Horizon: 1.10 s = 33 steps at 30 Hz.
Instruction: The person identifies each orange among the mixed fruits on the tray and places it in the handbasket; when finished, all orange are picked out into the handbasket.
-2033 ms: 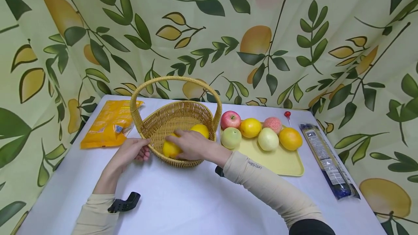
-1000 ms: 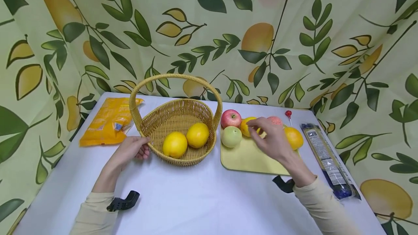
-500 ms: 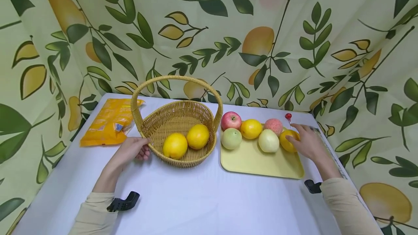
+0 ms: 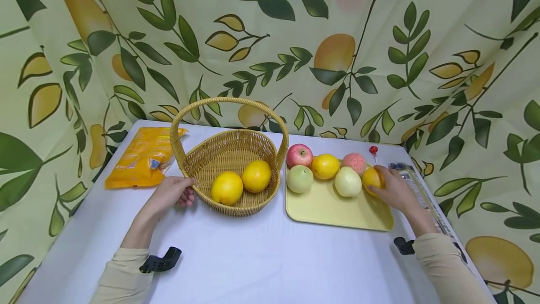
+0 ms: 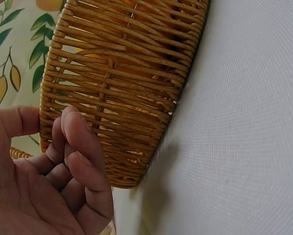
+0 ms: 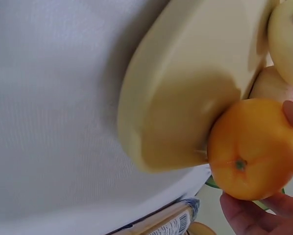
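Observation:
My left hand (image 4: 172, 192) pinches the rim of a wicker basket (image 4: 231, 137) between thumb and fingers, at its near left side. Two yellow-orange fruits (image 4: 227, 188) lie in the basket. My right hand (image 4: 394, 187) grips an orange (image 6: 254, 149) at the right end of a yellow tray (image 4: 337, 212), with the thumb on one side and fingers on the other. Beside it on the tray are a pale round pear (image 4: 348, 182), a pink textured fruit (image 4: 354, 163), another orange fruit (image 4: 325, 166), a green fruit (image 4: 299, 179) and a red apple (image 4: 299, 155).
An orange plastic bag (image 4: 141, 156) lies left of the basket. A red lollipop (image 4: 373, 150) sits behind the tray. To the right, partly under my right arm, lies a long clear-and-blue packet (image 4: 417, 186). A patterned curtain (image 4: 270, 60) hangs behind the white table (image 4: 261, 262).
My right hand has left the fruits in the basket, crossed right over the tray and closed round the orange at its right end. My left hand has stayed at the basket rim.

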Each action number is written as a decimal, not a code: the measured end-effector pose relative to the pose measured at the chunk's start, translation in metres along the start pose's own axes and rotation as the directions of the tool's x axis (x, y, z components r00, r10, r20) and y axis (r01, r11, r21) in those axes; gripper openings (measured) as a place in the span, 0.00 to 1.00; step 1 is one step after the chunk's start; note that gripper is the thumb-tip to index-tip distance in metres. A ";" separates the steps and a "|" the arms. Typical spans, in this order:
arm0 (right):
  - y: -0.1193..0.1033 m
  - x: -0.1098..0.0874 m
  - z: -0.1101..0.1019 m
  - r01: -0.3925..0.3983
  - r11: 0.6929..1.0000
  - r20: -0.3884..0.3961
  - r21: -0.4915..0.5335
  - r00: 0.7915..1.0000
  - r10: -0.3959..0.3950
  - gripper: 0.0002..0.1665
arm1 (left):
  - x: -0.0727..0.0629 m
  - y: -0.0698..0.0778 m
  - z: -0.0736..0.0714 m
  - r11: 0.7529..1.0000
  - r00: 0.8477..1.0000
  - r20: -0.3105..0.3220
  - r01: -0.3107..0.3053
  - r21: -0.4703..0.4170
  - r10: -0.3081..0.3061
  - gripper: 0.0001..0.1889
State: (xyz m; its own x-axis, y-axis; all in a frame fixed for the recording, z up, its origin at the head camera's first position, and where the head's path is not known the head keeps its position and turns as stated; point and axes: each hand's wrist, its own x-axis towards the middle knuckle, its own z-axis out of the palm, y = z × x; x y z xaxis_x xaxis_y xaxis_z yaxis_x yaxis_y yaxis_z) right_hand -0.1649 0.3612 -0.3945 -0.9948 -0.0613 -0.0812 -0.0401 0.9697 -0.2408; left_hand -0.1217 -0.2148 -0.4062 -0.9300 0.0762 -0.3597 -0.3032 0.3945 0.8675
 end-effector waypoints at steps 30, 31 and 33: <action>-0.105 -0.026 -0.039 0.364 0.931 -0.411 -0.018 0.846 -0.339 0.41 | 0.001 -0.001 -0.001 1.000 1.000 0.003 -0.003 0.005 0.003 0.21; -0.115 -0.027 -0.040 0.416 0.909 -0.425 -0.033 0.817 -0.389 0.41 | 0.001 -0.001 0.000 1.000 1.000 0.003 -0.003 0.004 0.003 0.21; -0.136 -0.029 -0.041 0.503 0.862 -0.439 -0.067 0.761 -0.478 0.41 | 0.001 -0.001 0.000 1.000 1.000 0.002 -0.003 0.004 0.003 0.21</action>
State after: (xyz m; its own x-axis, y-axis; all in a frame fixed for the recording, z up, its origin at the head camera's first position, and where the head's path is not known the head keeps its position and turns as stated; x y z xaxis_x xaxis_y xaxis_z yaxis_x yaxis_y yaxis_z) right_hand -0.1346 0.2411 -0.3194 -0.7788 -0.4059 0.4782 -0.5408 0.8208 -0.1839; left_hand -0.1222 -0.2153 -0.4078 -0.9302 0.0794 -0.3583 -0.2999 0.3981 0.8669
